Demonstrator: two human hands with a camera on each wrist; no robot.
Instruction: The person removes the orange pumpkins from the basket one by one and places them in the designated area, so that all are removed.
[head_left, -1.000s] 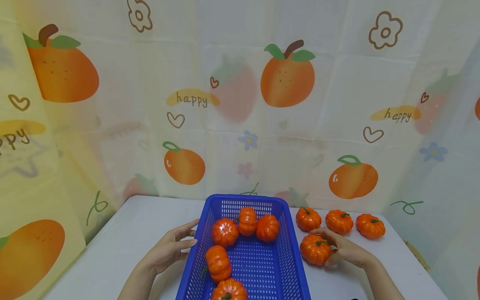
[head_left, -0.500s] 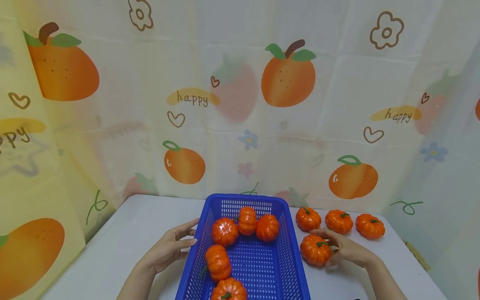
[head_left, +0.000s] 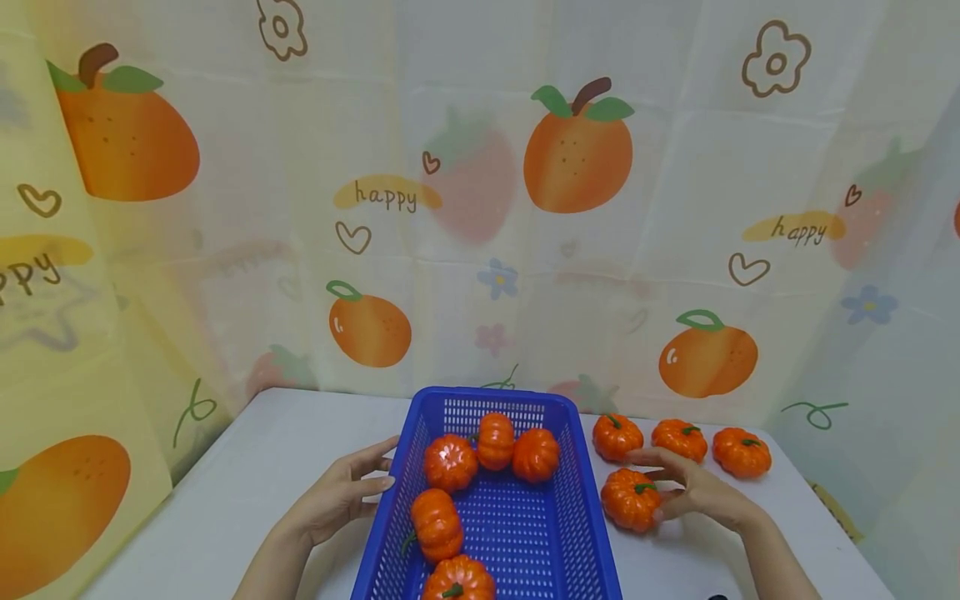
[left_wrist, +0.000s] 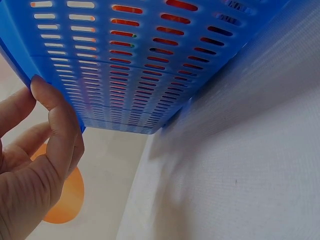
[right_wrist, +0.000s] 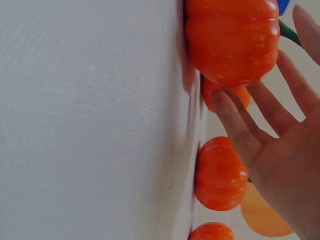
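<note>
A blue plastic basket (head_left: pixel 603 550) stands in the middle of the table, with several small orange pumpkins inside, among them an upright one (head_left: pixel 459 578) at the near end. My left hand (head_left: pixel 337 498) is at the basket's left side, relaxed fingertips right at the rim. To the right of the basket sits a glossy orange pumpkin (head_left: pixel 630 500) with a green stem. My right hand (head_left: pixel 701 490) is just right of it, fingers spread and loosely bent, not wrapped around it. The right wrist view shows this pumpkin (right_wrist: pixel 232 40) resting on the table beside the fingers (right_wrist: pixel 237 122).
Behind the right hand, a row of three pumpkins lies along the table's back: left (head_left: pixel 617 437), middle (head_left: pixel 681 438) and right (head_left: pixel 742 452). A fruit-printed curtain (head_left: pixel 480 317) hangs behind the white table (head_left: pixel 307 425).
My right hand's fingers have lifted and spread away from the pumpkin, and the hand has shifted slightly up and right. The left hand, basket and pumpkins stay in place.
</note>
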